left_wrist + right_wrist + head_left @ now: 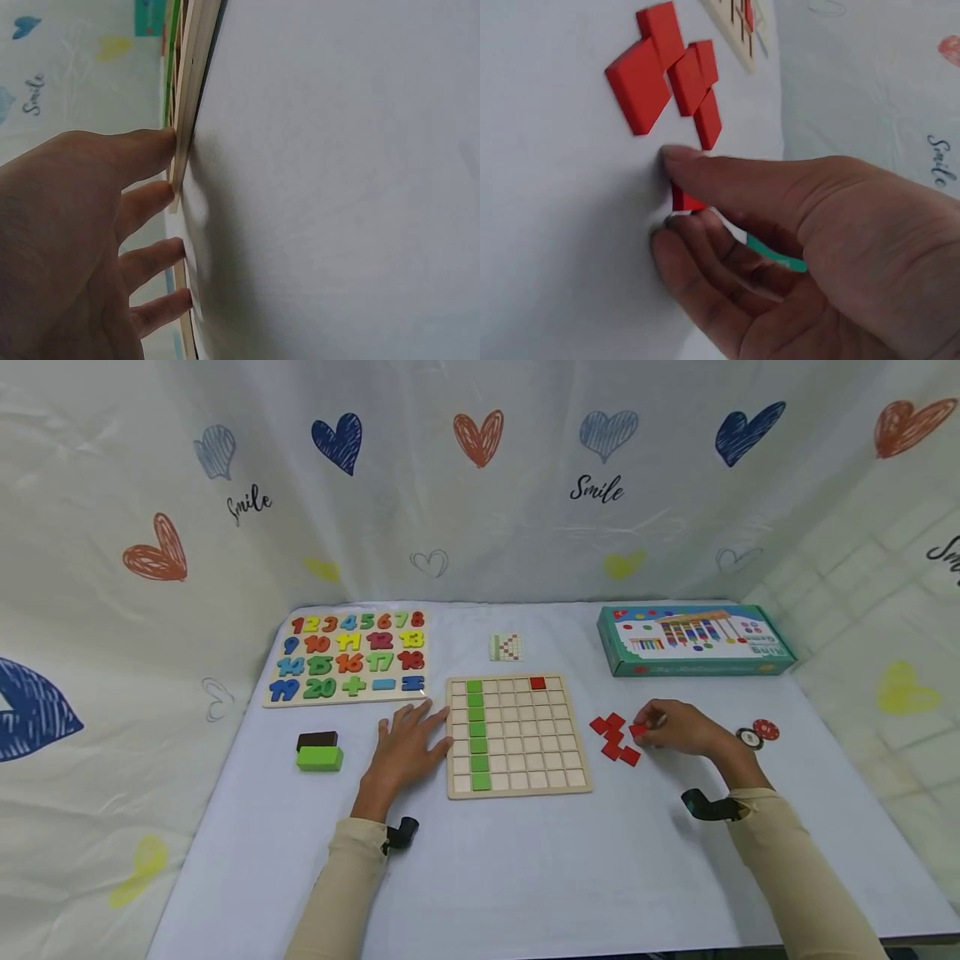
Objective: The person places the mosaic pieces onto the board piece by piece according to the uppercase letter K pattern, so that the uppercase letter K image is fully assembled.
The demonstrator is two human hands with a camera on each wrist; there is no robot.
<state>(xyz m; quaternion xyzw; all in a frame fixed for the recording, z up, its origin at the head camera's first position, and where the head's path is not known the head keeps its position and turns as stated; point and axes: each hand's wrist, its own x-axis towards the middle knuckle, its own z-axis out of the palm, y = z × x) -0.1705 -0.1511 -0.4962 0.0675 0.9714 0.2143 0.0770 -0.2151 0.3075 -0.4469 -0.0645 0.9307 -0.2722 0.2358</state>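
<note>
A square wooden grid board (525, 793) lies on the table, with a column of green tiles (477, 729) near its left side. One red tile (537, 683) sits in its top row. The left hand (408, 752) spreads its fingers at the board's left edge; in the left wrist view its thumb (146, 154) touches that edge. To the right of the board lies a loose cluster of red tiles (612, 737). Beside that cluster the right hand (678, 727) pinches a red tile (685, 198) between thumb and fingers, close over the table.
A wooden number puzzle (367, 697) stands behind the left hand, near a green block (319, 759) and a dark block (317, 740). Behind the grid board lies a small pattern card (506, 647). A teal box (697, 670) and round chips (766, 729) are on the right.
</note>
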